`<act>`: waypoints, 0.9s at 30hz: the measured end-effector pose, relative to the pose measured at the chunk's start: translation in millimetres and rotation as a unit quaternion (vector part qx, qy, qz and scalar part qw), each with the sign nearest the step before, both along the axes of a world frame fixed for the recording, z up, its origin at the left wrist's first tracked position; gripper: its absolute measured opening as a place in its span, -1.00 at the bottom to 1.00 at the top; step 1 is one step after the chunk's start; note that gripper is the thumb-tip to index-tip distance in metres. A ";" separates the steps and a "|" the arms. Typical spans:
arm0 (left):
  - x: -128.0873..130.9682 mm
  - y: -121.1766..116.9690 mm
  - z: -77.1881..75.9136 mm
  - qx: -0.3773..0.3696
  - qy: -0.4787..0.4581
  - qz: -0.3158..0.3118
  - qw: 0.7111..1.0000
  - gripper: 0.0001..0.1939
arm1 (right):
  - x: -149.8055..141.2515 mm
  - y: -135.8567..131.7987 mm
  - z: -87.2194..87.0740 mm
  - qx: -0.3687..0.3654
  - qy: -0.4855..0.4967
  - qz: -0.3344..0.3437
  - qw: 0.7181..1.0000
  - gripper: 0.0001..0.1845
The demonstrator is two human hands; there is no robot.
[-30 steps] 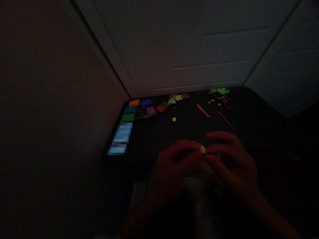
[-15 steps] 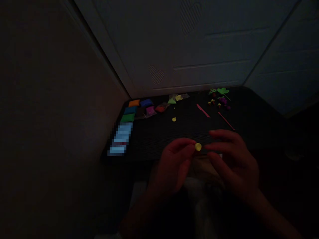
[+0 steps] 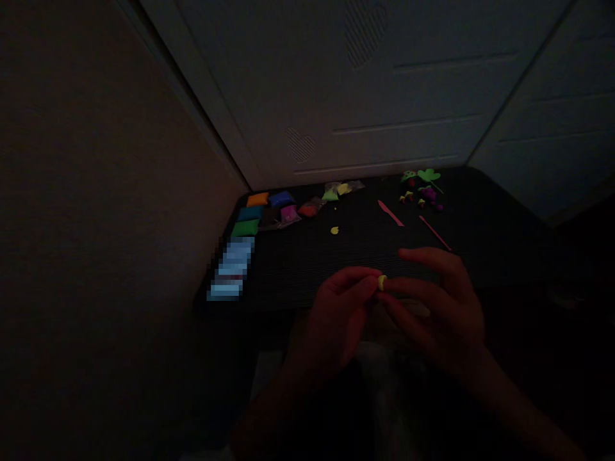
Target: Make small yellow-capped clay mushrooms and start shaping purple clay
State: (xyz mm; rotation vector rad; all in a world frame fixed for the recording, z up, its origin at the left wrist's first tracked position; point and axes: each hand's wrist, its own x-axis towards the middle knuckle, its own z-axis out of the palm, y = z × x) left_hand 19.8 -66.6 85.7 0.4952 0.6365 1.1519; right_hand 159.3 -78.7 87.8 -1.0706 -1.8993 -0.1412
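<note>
A small lump of yellow modelling clay (image 3: 382,282) is pinched between the thumb and fingers of my left hand (image 3: 339,310), above the table's near edge. My right hand (image 3: 437,298) comes from the right with its fingers apart. One of its fingers touches the lump's right side, and its thumb is just below; the forefinger stretches out above. On the table beyond my hands lies a flattened yellow clay piece (image 3: 334,230) with a nick in its edge. A tiny yellow bit (image 3: 335,209) lies behind it.
Several coloured clay packets (image 3: 247,228) line the left and back of the dark table (image 3: 298,256). A blurred-out bright screen (image 3: 233,269) is at the left edge. A pink plastic knife (image 3: 391,213), a pink stick (image 3: 435,232), small clay mushrooms (image 3: 409,196) and a green clover shape (image 3: 429,175) lie right.
My right hand has moved left, and its finger now touches the yellow clay, where before there was a gap. My left hand still holds the lump in about the same place.
</note>
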 end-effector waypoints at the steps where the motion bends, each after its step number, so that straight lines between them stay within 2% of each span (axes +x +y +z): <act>1: 0.1 0.2 -0.5 0.001 0.004 -0.001 1.000 -0.92 | 0.1 0.4 -0.2 0.000 0.000 0.000 1.000 -0.71; 5: 0.0 0.2 -2.2 0.032 0.036 0.017 0.999 -0.95 | -0.1 0.9 -0.4 -0.017 0.023 0.014 0.999 -0.74; 10: -3.5 2.4 -5.8 0.115 0.131 0.035 0.984 -0.92 | -2.1 1.1 -3.0 -0.096 0.110 0.038 0.988 -0.82; 16: -6.3 19.9 -19.9 0.162 0.258 0.074 0.950 -0.91 | -7.9 19.4 -24.9 -0.192 0.224 0.075 0.953 -0.86; 18: -5.8 27.2 -27.1 0.153 0.275 0.085 0.945 -0.90 | -9.6 28.0 -33.9 -0.194 0.232 0.077 0.950 -0.86; 22: -3.9 35.1 -38.8 0.121 0.292 0.104 0.943 -0.85 | -11.2 38.9 -46.7 -0.168 0.197 0.053 0.964 -0.86; 27: -1.2 33.7 -41.7 0.117 0.293 0.102 0.943 -0.83 | -10.1 41.6 -53.5 -0.115 0.155 0.025 0.981 -0.87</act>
